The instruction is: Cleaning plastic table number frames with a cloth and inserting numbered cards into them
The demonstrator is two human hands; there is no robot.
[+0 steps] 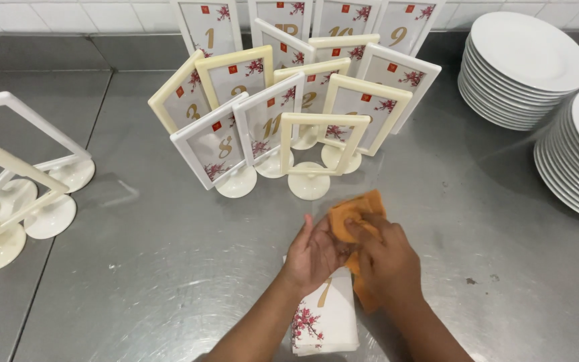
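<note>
The right hand (387, 258) is pressing a crumpled orange cloth (355, 213) closed-fingered onto a white floral paper card (326, 315) lying lengthwise toward the person, the left hand (313, 255) flattening it alongside.

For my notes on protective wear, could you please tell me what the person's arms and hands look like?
Both forearms are bare, with no sleeve in view. The left hand and right hand wear no gloves, and I can make out no rings, watch or bracelet on them.

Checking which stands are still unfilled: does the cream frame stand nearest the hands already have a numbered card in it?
No. The cream frame stand in front of the group is empty; the cards behind show through its open window.
</note>
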